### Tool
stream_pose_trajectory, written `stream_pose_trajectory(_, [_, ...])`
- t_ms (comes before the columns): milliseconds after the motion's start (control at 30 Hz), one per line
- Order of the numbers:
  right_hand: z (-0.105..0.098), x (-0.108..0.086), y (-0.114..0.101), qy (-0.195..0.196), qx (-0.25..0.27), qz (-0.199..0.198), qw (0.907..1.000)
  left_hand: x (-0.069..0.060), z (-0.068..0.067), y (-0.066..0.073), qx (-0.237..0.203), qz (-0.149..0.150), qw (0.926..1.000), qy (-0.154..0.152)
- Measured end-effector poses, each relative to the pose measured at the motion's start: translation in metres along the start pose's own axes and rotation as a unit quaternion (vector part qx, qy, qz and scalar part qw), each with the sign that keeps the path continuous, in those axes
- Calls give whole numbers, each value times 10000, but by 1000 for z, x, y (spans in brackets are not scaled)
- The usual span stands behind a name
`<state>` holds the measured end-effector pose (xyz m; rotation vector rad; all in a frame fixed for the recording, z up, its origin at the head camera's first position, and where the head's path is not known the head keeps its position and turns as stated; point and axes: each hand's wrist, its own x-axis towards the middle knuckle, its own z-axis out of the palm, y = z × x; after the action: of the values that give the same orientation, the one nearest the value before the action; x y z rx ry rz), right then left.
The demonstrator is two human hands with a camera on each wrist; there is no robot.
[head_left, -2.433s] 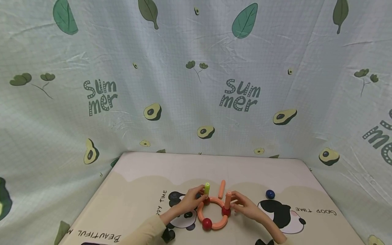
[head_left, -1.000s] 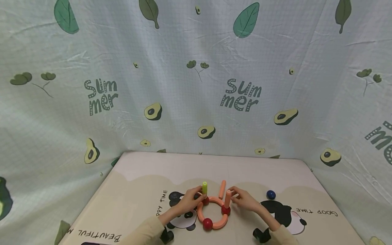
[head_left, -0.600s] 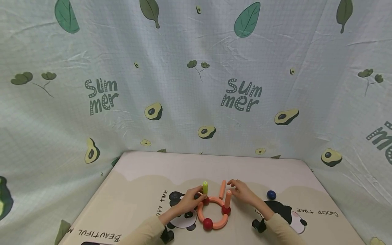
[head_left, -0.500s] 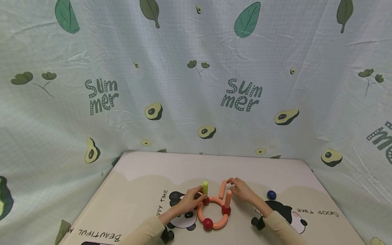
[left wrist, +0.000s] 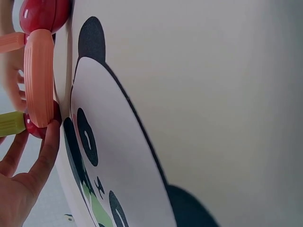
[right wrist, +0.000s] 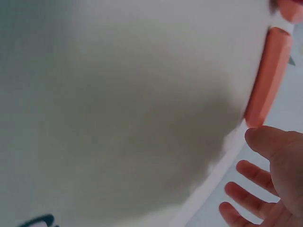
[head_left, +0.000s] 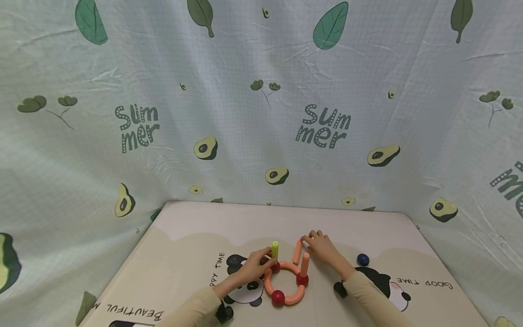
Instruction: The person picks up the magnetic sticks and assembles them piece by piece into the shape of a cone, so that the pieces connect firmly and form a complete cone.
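A toy ring of curved orange rods [head_left: 267, 282] joined by red balls [head_left: 278, 298] lies on the table. A yellow-green rod [head_left: 275, 250] stands upright on the ring's far-left ball, and an upright orange rod [head_left: 305, 265] on its right ball. My left hand [head_left: 252, 268] pinches the yellow-green rod near its base; in the left wrist view a fingertip [left wrist: 53, 128] lies against the red ball there. A loose straight orange rod [head_left: 297, 252] lies beyond the ring. My right hand [head_left: 322, 246] is at its far end, thumb [right wrist: 258, 137] at the tip, other fingers spread.
A dark blue ball [head_left: 362, 260] lies to the right of the ring. The tabletop [head_left: 184, 254] carries printed animals and lettering. Behind its far edge hangs a patterned curtain [head_left: 237, 113].
My right hand has left the upright orange rod and moved away from me to the far end of the loose orange rod. My left hand stays at the yellow-green rod.
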<state>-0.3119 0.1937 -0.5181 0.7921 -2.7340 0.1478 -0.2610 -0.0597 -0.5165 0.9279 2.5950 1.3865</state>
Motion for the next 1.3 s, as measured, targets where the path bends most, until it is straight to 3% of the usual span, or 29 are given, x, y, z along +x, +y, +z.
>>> stream_pose_trajectory(133, [4, 4, 4, 82, -443, -289, 9986, 1, 0, -1, -22, -30, 10000, -27])
stream_pose_trajectory(433, [4, 12, 2, -233, -572, -442, 9971, 1, -1, -2, -82, -116, 9999, -44])
stream_pose_trajectory(867, [8, 11, 0, 85, -1074, -841, 9906, -1, -1, -1, -128, -60, 9999, -41])
stream_pose_trajectory(1067, [6, 10, 2, -1, -1016, -658, 9926, -1, -1, 0, -89, -36, 9999, -44])
stream_pose_trajectory(1300, [3, 9, 4, -450, -866, -143, 9951, -1, -2, 3, -110, -44, 9999, -66])
